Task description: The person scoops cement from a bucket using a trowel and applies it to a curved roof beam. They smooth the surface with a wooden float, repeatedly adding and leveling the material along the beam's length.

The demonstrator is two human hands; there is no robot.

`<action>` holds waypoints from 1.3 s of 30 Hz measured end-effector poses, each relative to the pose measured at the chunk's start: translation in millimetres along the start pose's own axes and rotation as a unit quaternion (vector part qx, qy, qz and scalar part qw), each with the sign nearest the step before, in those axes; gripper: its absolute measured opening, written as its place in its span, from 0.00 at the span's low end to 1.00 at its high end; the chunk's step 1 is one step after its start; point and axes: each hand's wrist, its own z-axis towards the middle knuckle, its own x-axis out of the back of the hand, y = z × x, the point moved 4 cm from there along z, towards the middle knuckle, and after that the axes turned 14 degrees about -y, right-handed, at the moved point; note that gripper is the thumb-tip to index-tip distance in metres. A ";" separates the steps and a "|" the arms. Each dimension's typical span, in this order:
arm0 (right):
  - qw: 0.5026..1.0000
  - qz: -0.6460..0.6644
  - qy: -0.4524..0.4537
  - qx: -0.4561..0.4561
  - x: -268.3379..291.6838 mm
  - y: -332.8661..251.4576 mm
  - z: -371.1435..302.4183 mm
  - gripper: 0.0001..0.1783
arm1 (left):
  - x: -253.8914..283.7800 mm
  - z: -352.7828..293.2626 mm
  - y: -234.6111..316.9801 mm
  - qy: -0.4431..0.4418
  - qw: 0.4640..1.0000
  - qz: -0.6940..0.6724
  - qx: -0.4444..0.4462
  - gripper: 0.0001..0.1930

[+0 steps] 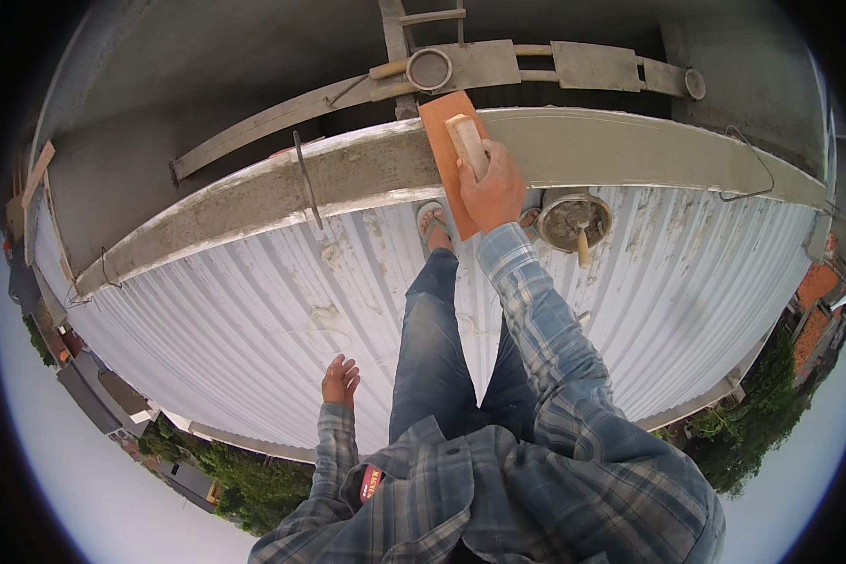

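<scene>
Plaid shirt cloth (442,493) lay nearest the camera, its right sleeve (550,324) leading to the right hand (495,191), which was wrapped around the pale block handle (466,143) of an orange float (446,158). That board reached ahead of the knuckles, over the concrete beam (620,155), with a rougher stretch to its left and a smoother one to its right; whether its face touched, I could not tell. The float looked light, stiff and flat, likely to slide or drag on wet mortar; the chunky handle seemed a surer hold than the thin edges. Just right of that hand stood a bucket (545,236) of grey mortar (562,217) with a wooden-handled trowel (583,248). The left hand (339,381) hung well apart, empty, fingers loosely curled, above corrugated sheeting (273,315).
</scene>
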 end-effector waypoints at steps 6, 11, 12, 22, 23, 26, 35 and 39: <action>0.999 -0.031 -0.029 -0.015 -30.4 16.2 5.9 0.18 | 17.4 9.1 -23.0 0.006 0.999 -0.023 0.038 0.28; 0.999 0.023 0.001 0.033 -54.3 -26.6 -12.5 0.18 | 12.0 12.3 -19.0 -0.011 0.999 -0.034 0.032 0.28; 0.999 -0.006 0.018 0.032 -52.0 -18.4 -7.5 0.18 | 10.2 9.3 -17.3 -0.018 0.999 -0.036 0.029 0.28; 0.955 -0.257 0.142 -0.047 134.9 146.2 46.6 0.17 | -32.6 8.9 0.6 -0.023 0.998 0.057 0.035 0.29; 0.950 -0.265 0.154 -0.055 161.5 170.5 51.3 0.17 | -38.2 8.1 3.1 -0.026 0.997 0.067 0.033 0.29; 0.941 -0.257 0.186 -0.117 243.2 239.8 62.6 0.18 | -55.1 7.7 8.8 -0.027 0.994 0.105 0.029 0.30; 0.953 -0.174 0.200 -0.147 444.4 380.6 81.6 0.21 | -135.6 -21.8 3.3 0.017 0.987 0.158 0.020 0.29; 0.974 -0.164 0.121 -0.094 458.6 408.3 83.7 0.21 | -176.5 -23.5 2.0 -0.003 0.981 0.192 0.020 0.29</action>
